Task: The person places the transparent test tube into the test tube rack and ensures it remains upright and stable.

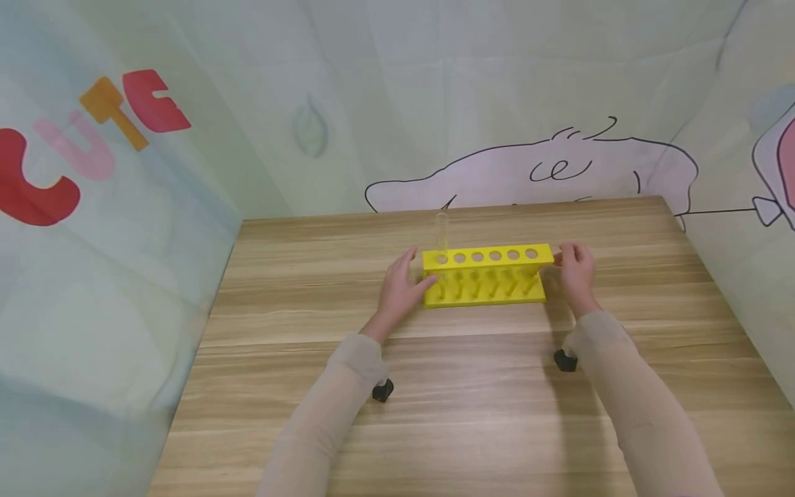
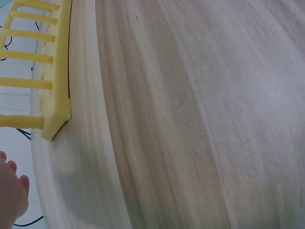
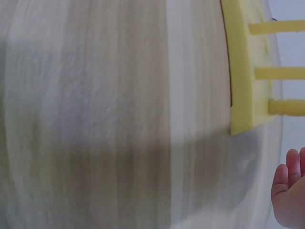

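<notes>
Yellow rack (image 1: 486, 275) between both hands, its glass tube (image 1: 442, 231) head-view only.

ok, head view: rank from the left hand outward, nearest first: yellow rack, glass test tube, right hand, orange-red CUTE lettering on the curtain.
1. yellow rack: the left hand touches its left end.
2. glass test tube: upright in the rack's leftmost hole, just behind the left hand.
3. right hand: at the rack's far, right end.
4. CUTE lettering: on the curtain, far left and high.
</notes>
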`<state>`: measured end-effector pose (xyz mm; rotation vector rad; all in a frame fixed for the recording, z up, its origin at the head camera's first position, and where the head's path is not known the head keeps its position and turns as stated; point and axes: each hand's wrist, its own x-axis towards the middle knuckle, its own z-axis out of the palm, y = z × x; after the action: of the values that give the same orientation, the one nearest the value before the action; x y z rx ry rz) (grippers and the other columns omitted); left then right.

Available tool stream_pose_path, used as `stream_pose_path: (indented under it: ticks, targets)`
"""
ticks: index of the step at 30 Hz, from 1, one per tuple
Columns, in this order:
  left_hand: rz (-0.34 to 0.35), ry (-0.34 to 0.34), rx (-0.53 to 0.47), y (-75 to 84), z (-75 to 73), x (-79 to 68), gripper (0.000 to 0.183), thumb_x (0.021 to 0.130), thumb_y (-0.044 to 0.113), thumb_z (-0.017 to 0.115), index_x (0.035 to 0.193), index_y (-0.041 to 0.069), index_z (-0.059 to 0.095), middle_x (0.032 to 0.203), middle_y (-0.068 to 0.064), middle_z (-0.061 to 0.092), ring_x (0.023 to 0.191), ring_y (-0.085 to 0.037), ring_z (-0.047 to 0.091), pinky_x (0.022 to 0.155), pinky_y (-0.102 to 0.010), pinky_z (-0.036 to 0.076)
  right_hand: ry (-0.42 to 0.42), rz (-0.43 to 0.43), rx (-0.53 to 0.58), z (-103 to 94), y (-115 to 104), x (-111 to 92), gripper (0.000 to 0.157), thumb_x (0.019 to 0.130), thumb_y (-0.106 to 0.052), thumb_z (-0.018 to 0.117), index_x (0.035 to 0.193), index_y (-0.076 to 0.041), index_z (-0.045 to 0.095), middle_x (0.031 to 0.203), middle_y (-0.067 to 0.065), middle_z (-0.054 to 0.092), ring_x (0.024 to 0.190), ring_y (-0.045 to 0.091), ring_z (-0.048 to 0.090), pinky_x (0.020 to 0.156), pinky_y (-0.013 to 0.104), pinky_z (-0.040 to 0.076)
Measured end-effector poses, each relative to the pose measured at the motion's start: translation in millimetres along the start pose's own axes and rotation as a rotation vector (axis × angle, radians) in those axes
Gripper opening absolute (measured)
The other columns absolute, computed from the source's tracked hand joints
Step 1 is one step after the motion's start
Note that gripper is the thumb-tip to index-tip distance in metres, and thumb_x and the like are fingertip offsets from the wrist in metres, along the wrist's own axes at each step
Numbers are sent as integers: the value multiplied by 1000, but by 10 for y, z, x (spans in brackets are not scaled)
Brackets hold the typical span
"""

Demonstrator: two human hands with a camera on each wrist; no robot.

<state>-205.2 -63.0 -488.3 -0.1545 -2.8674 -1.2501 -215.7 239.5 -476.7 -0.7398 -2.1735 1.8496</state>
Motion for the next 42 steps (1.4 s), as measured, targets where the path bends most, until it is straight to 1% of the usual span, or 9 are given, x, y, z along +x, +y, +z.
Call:
stream_pose_path:
  ticks: [4, 7, 9, 13, 17, 21, 25, 30, 42]
  targets:
    - [3, 1, 6, -60, -13, -27, 67, 80, 42, 60, 135, 14, 33, 136, -4, 41, 125, -22, 36, 106, -39, 29, 23, -22, -30, -41, 51, 6, 28, 91, -25, 41, 98, -1, 54, 74, -4, 50, 71, 7, 51, 75, 23, 44]
    - [1, 7, 6, -125, -29, -53, 64, 82, 41, 57, 135, 12, 35, 136, -5, 41, 126, -22, 36, 106, -39, 28, 16, -49, -112, -86, 97, 16, 35, 91, -28, 40, 104, 2, 53, 77, -5, 50, 74, 6, 49, 72, 18, 41]
    - [-1, 16, 13, -174, -38, -67, 62, 83, 40, 56, 134, 11, 35, 136, -5, 41, 127, -22, 35, 106, -39, 28, 2, -66, -179, -120, 126, 20, 40, 91, -31, 37, 107, 2, 53, 82, -4, 49, 78, 6, 46, 73, 18, 39]
    - [-14, 36, 46, -262, -58, -91, 59, 84, 39, 55, 134, 13, 37, 137, -4, 40, 127, -22, 35, 106, -39, 28, -29, -85, -299, -182, 174, 15, 46, 92, -36, 33, 111, 1, 52, 97, 5, 52, 87, 12, 44, 80, 25, 38]
    - [-14, 58, 83, -324, -88, -111, 56, 85, 41, 54, 133, 15, 38, 136, -4, 42, 126, -23, 36, 106, -39, 28, -61, -105, -353, -222, 215, 17, 47, 92, -36, 31, 113, 2, 50, 108, 16, 51, 94, 20, 44, 82, 30, 38]
    - [-3, 72, 116, -370, -111, -131, 57, 85, 44, 52, 132, 15, 40, 135, -5, 43, 125, -23, 38, 105, -39, 29, -86, -128, -394, -254, 245, 35, 47, 93, -35, 31, 115, 2, 50, 111, 19, 52, 98, 26, 45, 87, 36, 39]
    - [18, 88, 150, -406, -126, -140, 54, 85, 41, 53, 130, 13, 42, 133, -6, 45, 123, -25, 40, 105, -42, 28, -118, -139, -440, -293, 237, 39, 47, 93, -34, 32, 117, 2, 48, 116, 22, 51, 106, 31, 45, 94, 44, 37]
    - [21, 97, 202, -461, -153, -153, 52, 86, 39, 52, 130, 13, 42, 132, -6, 46, 122, -26, 40, 105, -45, 26, -153, -171, -506, -338, 229, 39, 46, 94, -32, 32, 118, 3, 47, 121, 24, 49, 115, 37, 43, 98, 50, 34]
    - [57, 132, 287, -687, -277, -224, 44, 85, 33, 55, 123, 11, 49, 126, -9, 52, 117, -28, 44, 100, -46, 30, -130, -337, -678, -454, 310, 51, 43, 93, -30, 35, 111, 5, 52, 118, 27, 50, 113, 42, 39, 96, 54, 29]
